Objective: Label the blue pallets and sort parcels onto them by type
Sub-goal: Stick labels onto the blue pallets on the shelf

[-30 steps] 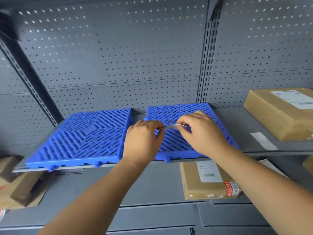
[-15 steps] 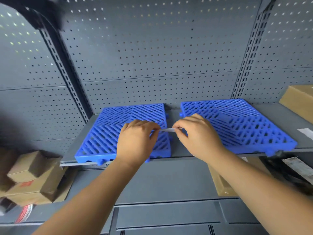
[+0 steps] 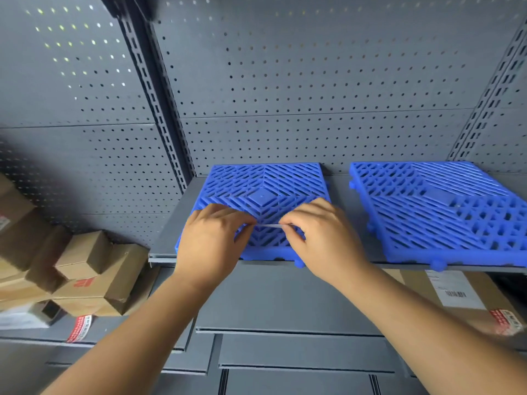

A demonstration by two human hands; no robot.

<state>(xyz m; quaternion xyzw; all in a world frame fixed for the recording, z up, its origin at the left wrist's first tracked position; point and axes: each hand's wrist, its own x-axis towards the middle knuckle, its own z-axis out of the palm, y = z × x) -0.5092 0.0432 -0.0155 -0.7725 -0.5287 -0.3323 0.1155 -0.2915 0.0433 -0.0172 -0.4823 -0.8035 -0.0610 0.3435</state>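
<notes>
Two blue slatted pallets lie side by side on a grey shelf (image 3: 165,240): the left pallet (image 3: 265,186) under my hands and the right pallet (image 3: 445,212) beside it. A thin white label strip (image 3: 268,225) is stretched edge-on between my hands, just above the front half of the left pallet. My left hand (image 3: 212,243) pinches its left end and my right hand (image 3: 322,238) pinches its right end. Whether the strip touches the pallet is not clear.
Brown cardboard parcels (image 3: 85,277) are heaped on a lower shelf at the left. Another taped parcel with a white shipping label (image 3: 453,295) sits under the right pallet. Grey perforated back panels (image 3: 285,81) and slotted uprights rise behind the shelf.
My hands, still holding the strip, have shifted from the right pallet across the gap to over the left pallet. The view has swung left, and the big parcel at far right is out of sight.
</notes>
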